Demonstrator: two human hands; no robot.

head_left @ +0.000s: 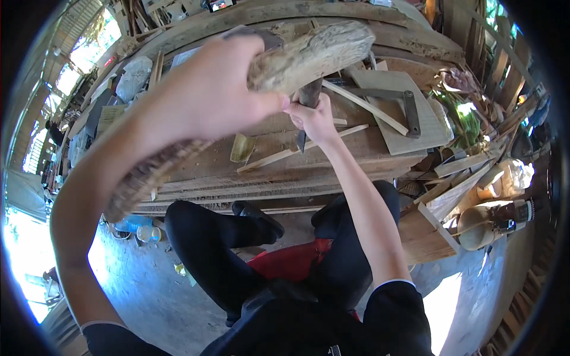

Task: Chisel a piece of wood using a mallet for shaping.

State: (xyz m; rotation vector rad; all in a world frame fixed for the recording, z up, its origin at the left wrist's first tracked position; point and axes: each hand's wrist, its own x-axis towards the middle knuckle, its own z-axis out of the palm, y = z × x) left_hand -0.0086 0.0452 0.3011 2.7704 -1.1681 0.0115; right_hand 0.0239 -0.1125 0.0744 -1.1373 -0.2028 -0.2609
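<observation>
A long, rough piece of wood (314, 56) slants over the bench, its pale end up and to the right. My left hand (228, 89) is closed around it, and its blurred lower stretch shows beneath my left forearm. My right hand (316, 118) grips a chisel (310, 94) upright by its dark handle, with the blade pointing down at the bench top. The handle's upper end meets or lies just under the wood's edge; I cannot tell which. Near the blade are a slim wooden strip (273, 160) and a small yellowish block (242, 147).
On the wooden workbench (285, 181), a flat board (398, 142) at the right bears a dark metal square (411, 113) and another strip (374, 110). Plastic bags (134, 78) lie at the far left. Offcuts and a round container (475, 228) stand right of my knees.
</observation>
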